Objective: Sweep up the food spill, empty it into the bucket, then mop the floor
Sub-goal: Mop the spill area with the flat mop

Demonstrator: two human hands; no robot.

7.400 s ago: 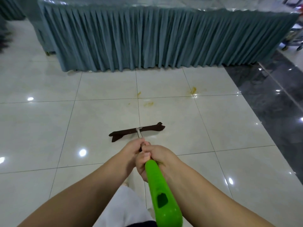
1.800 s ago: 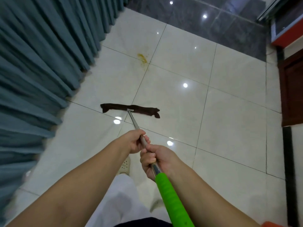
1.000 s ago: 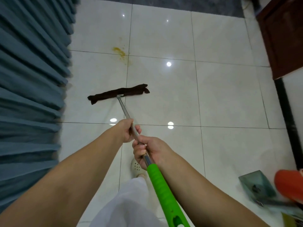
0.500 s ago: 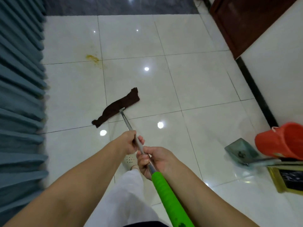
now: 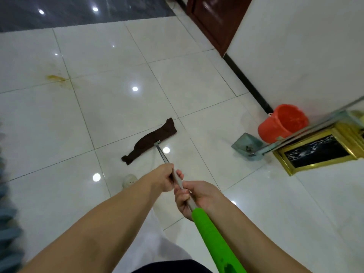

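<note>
A flat mop with a dark brown cloth head (image 5: 150,141) lies slanted on the white tiles in the middle of the floor. Its metal pole ends in a green grip (image 5: 213,239). My left hand (image 5: 164,179) is closed on the pole further down, and my right hand (image 5: 194,200) grips it just above the green part. A yellow food stain (image 5: 56,77) marks the tile joint at the far left. An orange bucket (image 5: 283,123) stands by the wall at the right, with a metal dustpan (image 5: 247,145) on the floor in front of it.
The dustpan's long handle (image 5: 315,127) leans to the right. A gold-framed black panel (image 5: 317,152) is set in the floor beside it. A white wall with black skirting (image 5: 248,81) and a dark wooden door (image 5: 208,20) close off the right. Blue table skirting (image 5: 7,213) edges the left. My shoe (image 5: 129,180) is below the mop.
I have turned right, away from the skirted table, so the bucket and dustpan came into sight. The mop head has swung round and been drawn right, away from the yellow stain.
</note>
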